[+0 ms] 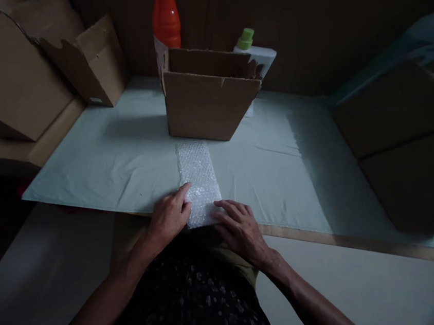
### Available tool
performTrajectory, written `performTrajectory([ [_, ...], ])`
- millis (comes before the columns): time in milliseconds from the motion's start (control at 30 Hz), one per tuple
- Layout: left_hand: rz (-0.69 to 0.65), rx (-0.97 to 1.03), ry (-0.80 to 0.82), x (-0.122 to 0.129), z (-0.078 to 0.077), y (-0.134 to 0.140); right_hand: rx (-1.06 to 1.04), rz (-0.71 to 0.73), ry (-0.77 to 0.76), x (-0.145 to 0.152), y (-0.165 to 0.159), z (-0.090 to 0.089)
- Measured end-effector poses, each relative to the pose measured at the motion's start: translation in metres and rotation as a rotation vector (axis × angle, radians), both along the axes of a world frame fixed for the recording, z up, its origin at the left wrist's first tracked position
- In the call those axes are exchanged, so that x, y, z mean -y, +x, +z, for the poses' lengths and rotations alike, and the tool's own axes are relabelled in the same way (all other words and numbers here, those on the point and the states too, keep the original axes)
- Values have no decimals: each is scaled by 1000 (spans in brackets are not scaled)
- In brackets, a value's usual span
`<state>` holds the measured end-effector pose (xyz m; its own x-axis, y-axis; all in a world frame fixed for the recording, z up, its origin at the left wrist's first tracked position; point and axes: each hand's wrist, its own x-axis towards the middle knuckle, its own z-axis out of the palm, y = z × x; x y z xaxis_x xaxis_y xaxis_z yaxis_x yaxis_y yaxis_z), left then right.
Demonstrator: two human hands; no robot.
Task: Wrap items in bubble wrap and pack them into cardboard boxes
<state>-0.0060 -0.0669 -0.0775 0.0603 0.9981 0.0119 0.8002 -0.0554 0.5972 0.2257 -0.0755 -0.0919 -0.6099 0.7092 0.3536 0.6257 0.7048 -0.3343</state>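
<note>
A narrow strip of bubble wrap (198, 177) lies flat on the pale green sheet (123, 151), running from the table's near edge toward an open cardboard box (206, 99). My left hand (170, 214) rests on the strip's near left corner, its thumb and fingers touching the wrap. My right hand (241, 227) lies flat at the strip's near right corner, fingers spread and pointing left. Neither hand is closed around anything.
Behind the box stand an orange bottle (165, 15) and a white bottle with a green cap (254, 50). Folded cardboard boxes (9, 70) are stacked at the far left, flat cardboard sheets (409, 142) at the right. The table's wooden edge (345, 239) runs close to my body.
</note>
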Motion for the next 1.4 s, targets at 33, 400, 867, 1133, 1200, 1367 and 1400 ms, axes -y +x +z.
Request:
performTrajectory([
  [33,-3,4,3,1,-1,-2,2,15,-2,-2,-1,0],
  [400,-160,203,311,33,4,-3,-78,63,-86,-18,-6,13],
  [867,-8,215,363,43,-6,9,-111,11,-139,-13,-10,14],
  [1133,49,204,263,34,-12,6,-187,-75,-248,-15,-5,12],
  [1200,52,202,252,31,-10,6,-212,-117,-273,-16,-5,9],
  [1367,38,193,253,24,-10,8,-246,-202,-377,-19,-9,4],
  [1400,42,184,251,21,-11,9,-242,-209,-375,-19,-9,4],
])
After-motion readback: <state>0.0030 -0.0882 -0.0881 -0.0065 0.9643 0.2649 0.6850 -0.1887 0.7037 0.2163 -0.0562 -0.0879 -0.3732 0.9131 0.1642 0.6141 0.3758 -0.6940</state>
